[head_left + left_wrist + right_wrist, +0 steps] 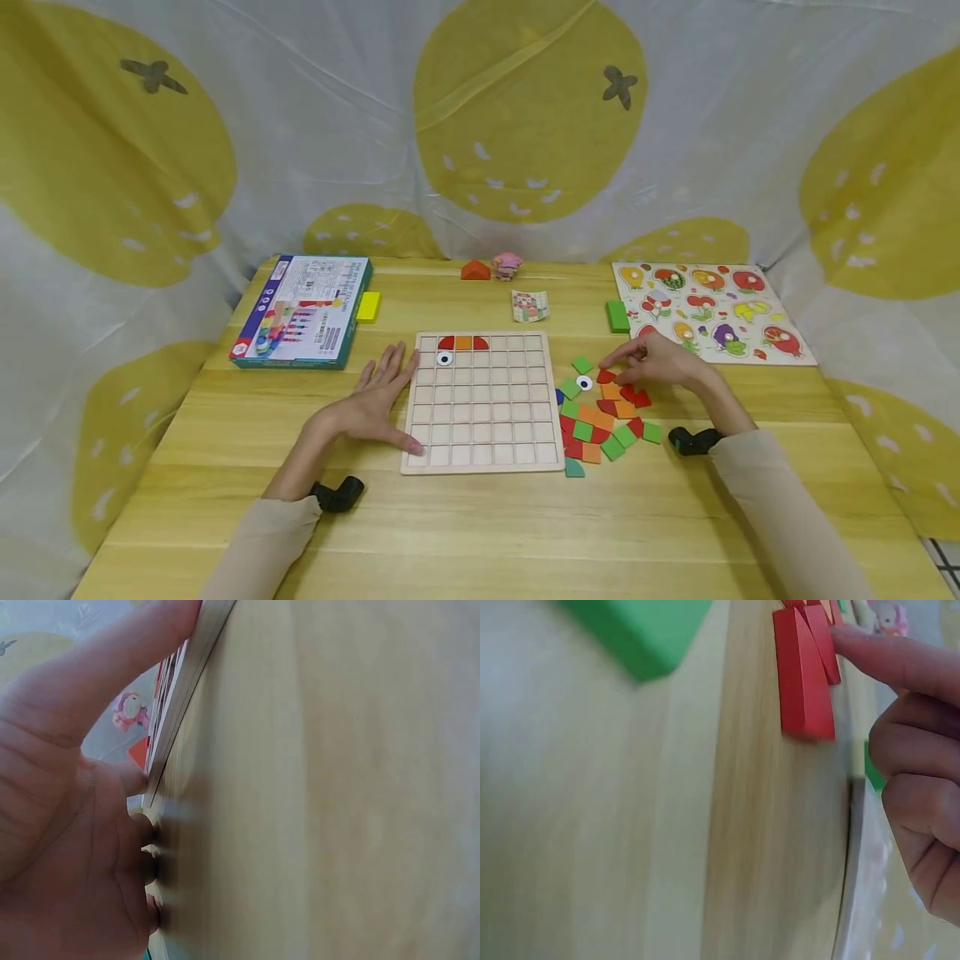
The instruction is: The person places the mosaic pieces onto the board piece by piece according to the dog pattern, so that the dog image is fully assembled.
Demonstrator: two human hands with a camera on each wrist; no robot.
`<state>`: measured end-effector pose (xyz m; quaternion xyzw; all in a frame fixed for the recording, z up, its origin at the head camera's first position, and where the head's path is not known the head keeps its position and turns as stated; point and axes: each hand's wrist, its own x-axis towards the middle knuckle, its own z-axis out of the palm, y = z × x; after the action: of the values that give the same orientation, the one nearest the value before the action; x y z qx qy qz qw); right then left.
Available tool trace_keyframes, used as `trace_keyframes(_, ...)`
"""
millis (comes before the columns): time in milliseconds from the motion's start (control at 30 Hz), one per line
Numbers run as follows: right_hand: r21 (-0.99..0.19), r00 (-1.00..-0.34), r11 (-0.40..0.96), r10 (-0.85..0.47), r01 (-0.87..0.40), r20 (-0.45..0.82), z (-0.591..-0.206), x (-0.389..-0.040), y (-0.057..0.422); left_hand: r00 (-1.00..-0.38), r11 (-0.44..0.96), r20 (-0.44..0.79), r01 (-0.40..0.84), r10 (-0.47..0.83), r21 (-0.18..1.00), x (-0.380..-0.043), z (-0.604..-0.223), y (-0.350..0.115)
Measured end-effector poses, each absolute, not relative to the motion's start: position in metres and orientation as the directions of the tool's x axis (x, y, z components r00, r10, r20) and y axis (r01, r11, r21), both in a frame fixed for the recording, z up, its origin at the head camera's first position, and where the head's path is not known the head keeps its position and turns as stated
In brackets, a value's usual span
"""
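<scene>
A wooden grid board [482, 412] lies on the table. Along its top row sit a red rounded piece [447, 343], an orange square [464, 342] and another red rounded piece [481, 343], with a white eye piece [445, 358] just below. My left hand [378, 408] rests with spread fingers at the board's left edge, its thumb on the lower left corner. Right of the board, my right hand [660, 360] reaches over loose pieces. Its index finger points out to a red piece [606, 377], while the other fingers are curled, as the right wrist view shows.
Green, red and orange pieces [625, 409] spread right of the board, with a second eye piece [584, 383] among them. A boxed toy [300, 312] lies back left, a fruit puzzle [712, 312] back right. A pink figurine [507, 266] and a pattern card [530, 307] are behind.
</scene>
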<state>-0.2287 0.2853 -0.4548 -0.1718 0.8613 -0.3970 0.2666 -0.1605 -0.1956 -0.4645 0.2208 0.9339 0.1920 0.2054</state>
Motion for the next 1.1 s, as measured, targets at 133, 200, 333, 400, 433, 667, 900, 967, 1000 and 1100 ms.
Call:
trace_keyframes(133, -0.794, -0.792, 0.6, -0.527, -0.091, -0.308, -0.457, -0.233, 0.279, -0.81, 0.822, -0.301, 0.34, 0.502, 0.457, -0.161, -0.464, -0.193)
trace_keyframes(200, -0.794, -0.786, 0.602, -0.528, -0.08, -0.321, -0.459, -0.234, 0.277, -0.808, 0.819, -0.304, 0.338, 0.505, 0.463, -0.161, -0.464, -0.192)
trace_keyframes(333, -0.789, -0.771, 0.61, -0.536, -0.071, -0.344, -0.462, -0.235, 0.27, -0.806, 0.814, -0.304, 0.332, 0.507, 0.477, -0.161, -0.465, -0.192)
trace_keyframes(400, -0.783, -0.769, 0.618, -0.535, -0.075, -0.349, -0.463, -0.235, 0.267, -0.807, 0.815, -0.307, 0.327, 0.504, 0.479, -0.161, -0.465, -0.192)
trace_keyframes(433, -0.779, -0.771, 0.623, -0.532, -0.077, -0.35, -0.463, -0.236, 0.265, -0.808, 0.815, -0.308, 0.325, 0.503, 0.479, -0.161, -0.465, -0.192)
trace_keyframes(667, -0.613, -0.891, 0.782, -0.354, -0.115, -0.284, -0.458, -0.232, 0.257, -0.808, 0.818, -0.311, 0.324, 0.501, 0.475, -0.161, -0.466, -0.193)
trace_keyframes(900, -0.685, -0.864, 0.72, -0.412, -0.112, -0.291, -0.448, -0.232, 0.273, -0.808, 0.813, -0.3, 0.333, 0.507, 0.478, -0.161, -0.466, -0.193)
trace_keyframes(967, -0.732, -0.828, 0.669, -0.477, -0.125, -0.294, -0.448, -0.235, 0.28, -0.808, 0.814, -0.301, 0.332, 0.506, 0.477, -0.161, -0.466, -0.193)
trace_keyframes(1000, -0.746, -0.814, 0.652, -0.502, -0.134, -0.292, -0.448, -0.237, 0.282, -0.809, 0.814, -0.3, 0.332, 0.506, 0.478, -0.161, -0.466, -0.194)
trace_keyframes(1100, -0.766, -0.784, 0.625, -0.547, -0.151, -0.292, -0.452, -0.243, 0.284, -0.811, 0.816, -0.299, 0.33, 0.503, 0.475, -0.161, -0.465, -0.194)
